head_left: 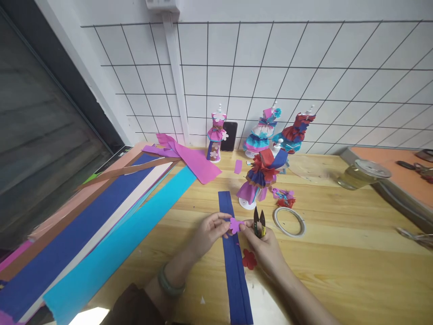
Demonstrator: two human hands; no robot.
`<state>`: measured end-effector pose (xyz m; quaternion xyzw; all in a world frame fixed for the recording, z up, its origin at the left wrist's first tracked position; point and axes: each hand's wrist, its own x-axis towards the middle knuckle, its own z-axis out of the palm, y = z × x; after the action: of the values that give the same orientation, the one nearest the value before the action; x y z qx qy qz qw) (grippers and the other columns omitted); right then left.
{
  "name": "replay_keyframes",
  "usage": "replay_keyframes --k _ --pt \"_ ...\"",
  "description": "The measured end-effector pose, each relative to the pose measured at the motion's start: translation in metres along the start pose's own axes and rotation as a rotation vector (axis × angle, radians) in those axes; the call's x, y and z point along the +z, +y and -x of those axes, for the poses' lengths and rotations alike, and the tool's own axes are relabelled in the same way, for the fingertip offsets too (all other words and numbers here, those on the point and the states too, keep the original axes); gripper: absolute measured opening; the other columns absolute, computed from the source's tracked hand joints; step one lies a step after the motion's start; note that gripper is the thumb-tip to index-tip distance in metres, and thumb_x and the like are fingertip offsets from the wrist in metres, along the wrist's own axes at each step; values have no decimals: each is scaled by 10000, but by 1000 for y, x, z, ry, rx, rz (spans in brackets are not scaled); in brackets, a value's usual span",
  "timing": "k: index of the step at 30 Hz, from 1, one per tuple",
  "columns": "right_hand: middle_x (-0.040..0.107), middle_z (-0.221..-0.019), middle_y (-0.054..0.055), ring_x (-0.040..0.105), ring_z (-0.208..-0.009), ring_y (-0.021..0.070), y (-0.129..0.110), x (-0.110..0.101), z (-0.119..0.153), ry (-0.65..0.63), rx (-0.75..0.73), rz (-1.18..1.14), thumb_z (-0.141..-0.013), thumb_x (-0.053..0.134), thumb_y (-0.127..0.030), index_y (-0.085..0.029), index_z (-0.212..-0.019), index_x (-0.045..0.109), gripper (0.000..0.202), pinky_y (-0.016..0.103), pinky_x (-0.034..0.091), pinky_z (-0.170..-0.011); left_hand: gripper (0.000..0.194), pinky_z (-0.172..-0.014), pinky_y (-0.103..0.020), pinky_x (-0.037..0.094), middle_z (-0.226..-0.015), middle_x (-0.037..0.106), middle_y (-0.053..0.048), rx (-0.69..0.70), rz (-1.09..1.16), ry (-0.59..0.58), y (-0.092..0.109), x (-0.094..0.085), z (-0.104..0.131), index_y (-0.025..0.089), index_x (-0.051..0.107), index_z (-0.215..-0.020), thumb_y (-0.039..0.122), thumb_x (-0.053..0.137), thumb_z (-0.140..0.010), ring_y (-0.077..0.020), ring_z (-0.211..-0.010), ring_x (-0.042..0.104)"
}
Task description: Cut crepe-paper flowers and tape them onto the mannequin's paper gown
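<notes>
A small pink-purple paper flower is pinched between the fingertips of my left hand on one side and my right hand on the other. Scissors also rest in my right hand, their blades pointing away from me and apart. Beneath the flower runs a long dark blue paper strip. A red paper flower lies beside the strip, just below my right hand. Behind my hands stands a small dress form in red, blue and purple paper.
Long coloured paper strips cover the left side. A tape roll and red and purple scraps lie right of centre. Three more dressed forms and a phone stand at the wall. A lidded jar is farther right.
</notes>
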<state>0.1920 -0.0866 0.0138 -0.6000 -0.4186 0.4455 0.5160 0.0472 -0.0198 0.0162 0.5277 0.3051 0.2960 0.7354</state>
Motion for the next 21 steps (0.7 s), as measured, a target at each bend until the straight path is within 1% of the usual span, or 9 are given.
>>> replay_keyframes --k 2,4,6,8,11,14,16,18,21 --pt "560 -597 22 537 -579 148 2 2 1 41 -13 23 -760 548 -457 -145 -741 599 317 260 439 -565 331 -620 -252 413 -730 600 -49 -1 -22 10 -1 1 -1 109 576 -851 395 623 -693 -115 -640 533" --pt "506 -521 -8 469 -461 112 4 4 2 70 17 58 -757 541 -476 -143 -754 591 337 238 404 -467 291 -618 -237 406 -706 595 -35 9 -41 16 -3 3 -1 114 585 -774 380 647 -674 -104 -634 518" --pt "449 -454 -34 406 -384 91 5 6 4 65 52 76 -756 530 -496 -145 -769 585 356 216 346 -384 272 -618 -231 399 -674 590 -24 20 -55 34 -6 3 -2 117 592 -734 372 656 -666 -100 -626 511" --pt "420 -417 -44 394 -358 92 4 8 5 36 60 77 -751 525 -513 -148 -776 585 370 208 317 -350 263 -616 -230 396 -648 591 -21 17 -63 61 -8 3 -3 118 601 -709 374 647 -673 -101 -617 509" --pt "425 -419 -45 391 -343 88 2 9 6 2 54 69 -737 533 -529 -152 -770 588 383 209 312 -339 254 -608 -230 396 -613 588 -16 -10 -41 99 -9 1 -4 116 604 -683 366 645 -673 -100 -594 507" --pt "457 -465 -41 391 -347 79 1 7 5 15 84 52 -737 534 -527 -154 -776 585 379 208 320 -348 249 -607 -238 409 -628 604 -26 -34 15 113 -7 0 -5 110 598 -678 350 661 -655 -104 -586 518" --pt "520 -546 -15 431 -395 83 1 5 4 42 81 33 -745 536 -507 -150 -778 588 362 206 338 -374 248 -609 -246 419 -658 624 -43 -48 33 91 -7 0 -4 105 599 -693 344 657 -659 -113 -600 535" --pt "546 -597 0 451 -431 84 1 4 3 47 64 22 -757 534 -484 -146 -773 589 344 200 335 -388 244 -610 -248 422 -683 640 -60 -67 6 38 -6 1 -3 100 603 -710 338 643 -674 -119 -615 549" --pt "508 -530 -22 421 -412 76 0 3 2 -19 67 28 -782 511 -464 -149 -742 576 324 193 306 -382 225 -617 -244 419 -705 654 -68 -85 -76 -58 -6 2 -1 102 608 -709 326 619 -696 -118 -628 560"
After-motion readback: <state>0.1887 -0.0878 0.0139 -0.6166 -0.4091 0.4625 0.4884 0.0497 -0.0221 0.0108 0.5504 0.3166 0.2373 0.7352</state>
